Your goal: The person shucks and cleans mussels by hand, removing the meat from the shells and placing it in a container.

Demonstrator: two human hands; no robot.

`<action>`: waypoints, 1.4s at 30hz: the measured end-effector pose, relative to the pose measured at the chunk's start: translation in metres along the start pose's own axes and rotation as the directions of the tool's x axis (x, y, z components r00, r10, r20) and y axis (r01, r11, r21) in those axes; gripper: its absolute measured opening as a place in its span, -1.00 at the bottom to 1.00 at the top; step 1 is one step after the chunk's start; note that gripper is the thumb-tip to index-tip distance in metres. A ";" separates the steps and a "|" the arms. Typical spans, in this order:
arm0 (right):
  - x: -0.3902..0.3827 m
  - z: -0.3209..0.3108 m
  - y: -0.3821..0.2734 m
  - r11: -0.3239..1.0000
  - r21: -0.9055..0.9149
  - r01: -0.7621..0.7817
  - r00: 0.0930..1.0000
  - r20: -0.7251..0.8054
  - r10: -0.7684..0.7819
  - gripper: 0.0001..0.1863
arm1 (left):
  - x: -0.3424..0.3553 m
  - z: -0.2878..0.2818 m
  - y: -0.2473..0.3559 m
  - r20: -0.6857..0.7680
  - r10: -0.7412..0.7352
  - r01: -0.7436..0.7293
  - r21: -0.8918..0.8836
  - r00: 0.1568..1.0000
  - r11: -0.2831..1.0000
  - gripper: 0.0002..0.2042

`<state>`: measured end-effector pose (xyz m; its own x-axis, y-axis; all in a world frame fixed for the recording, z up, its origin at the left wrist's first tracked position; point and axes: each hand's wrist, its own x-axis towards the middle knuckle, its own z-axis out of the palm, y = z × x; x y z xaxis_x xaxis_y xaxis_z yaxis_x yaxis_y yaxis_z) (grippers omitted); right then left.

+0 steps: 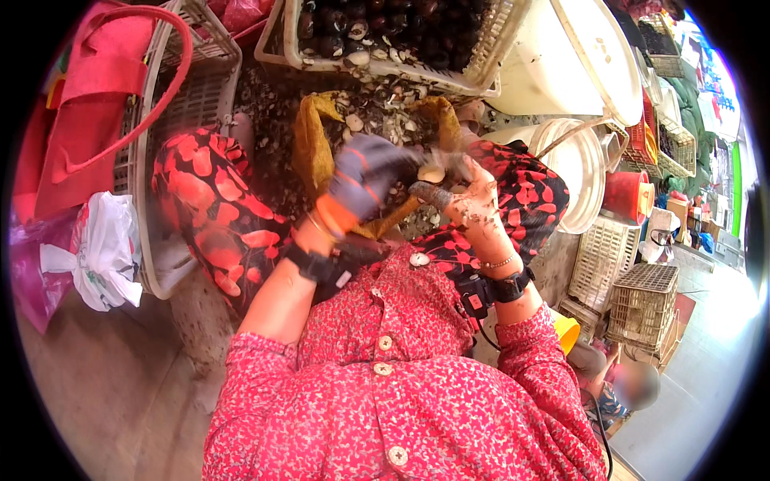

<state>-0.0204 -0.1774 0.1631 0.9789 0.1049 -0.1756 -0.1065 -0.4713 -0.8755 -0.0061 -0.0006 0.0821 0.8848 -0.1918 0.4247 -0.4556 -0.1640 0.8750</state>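
Observation:
My left hand [361, 180], in a grey glove with an orange cuff, is over my lap and smeared by motion; its fingers and anything in them cannot be made out. Facing it, my right hand [479, 200] is bare and flecked with dark bits, with a dark cover on its thumb. Its fingers are closed on a pale rounded piece [431, 173], whose kind I cannot tell. Below and beyond both hands lies a yellow cloth or sack [311, 132], open between my knees, with dark and white scraps [383, 128] heaped in and around it.
A pale plastic crate [473, 80] of dark round pieces stands ahead. To its right are a large cream tub [553, 64] and a white bucket [573, 172]. At left, a crate [148, 232] sits beside red bags [96, 104] and a white bag [104, 248]. Another person [622, 385] sits at lower right.

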 end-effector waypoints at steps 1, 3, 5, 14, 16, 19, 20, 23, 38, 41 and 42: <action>0.002 0.007 0.025 0.876 0.479 -0.062 0.998 0.034 0.052 -0.58 | 0.003 0.002 0.007 0.033 0.028 -0.029 0.045 0.999 0.999 -0.72; 0.002 0.006 0.025 0.975 0.206 -0.079 0.997 0.024 0.076 -0.59 | -0.005 0.006 -0.005 0.001 -0.116 0.115 0.147 0.993 0.982 -0.72; -0.003 0.007 0.016 0.976 0.198 -0.089 0.996 0.024 0.086 -0.60 | -0.009 0.000 -0.026 0.004 -0.328 0.270 0.557 0.945 0.786 -0.76; 0.000 0.021 0.061 0.090 0.974 -0.209 0.960 0.187 0.211 -0.72 | 0.006 0.000 0.018 0.038 0.102 -0.109 0.322 0.994 0.941 -0.81; 0.003 0.026 0.049 0.076 0.956 -0.283 0.921 0.248 0.301 -0.75 | -0.003 0.001 0.001 -0.059 -0.062 0.072 0.192 0.996 0.979 -0.77; 0.002 0.026 0.053 -0.071 0.968 -0.239 0.918 0.249 0.307 -0.82 | -0.010 0.006 -0.015 -0.179 -0.363 0.352 -0.092 0.915 0.932 -0.72; 0.002 0.025 0.054 -0.084 0.974 -0.209 0.908 0.225 0.354 -0.82 | -0.003 0.005 -0.002 -0.135 -0.110 0.131 0.157 0.985 0.979 -0.71; 0.001 0.033 0.058 -0.244 0.953 -0.178 0.913 0.252 0.320 -0.78 | 0.003 0.009 0.016 0.014 0.086 -0.087 0.247 0.996 0.965 -0.70; -0.004 0.033 0.040 0.139 0.976 -0.168 0.944 0.118 0.308 -0.75 | -0.004 0.012 0.001 -0.024 -0.061 0.063 0.093 0.998 0.994 -0.77; 0.002 0.037 0.063 0.021 0.970 -0.241 0.955 0.233 0.182 -0.78 | -0.015 0.017 -0.029 -0.058 -0.240 0.233 -0.103 0.969 0.967 -0.76; 0.003 0.036 0.058 0.034 0.963 -0.266 0.941 0.252 0.224 -0.78 | -0.016 0.017 -0.037 -0.062 -0.373 0.350 -0.233 0.926 0.907 -0.75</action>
<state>-0.0304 -0.1735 0.0957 0.8535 0.2141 -0.4750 -0.4325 0.7995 -0.4168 -0.0050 -0.0076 0.0396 0.9951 -0.0565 0.0809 -0.0805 0.0100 0.9967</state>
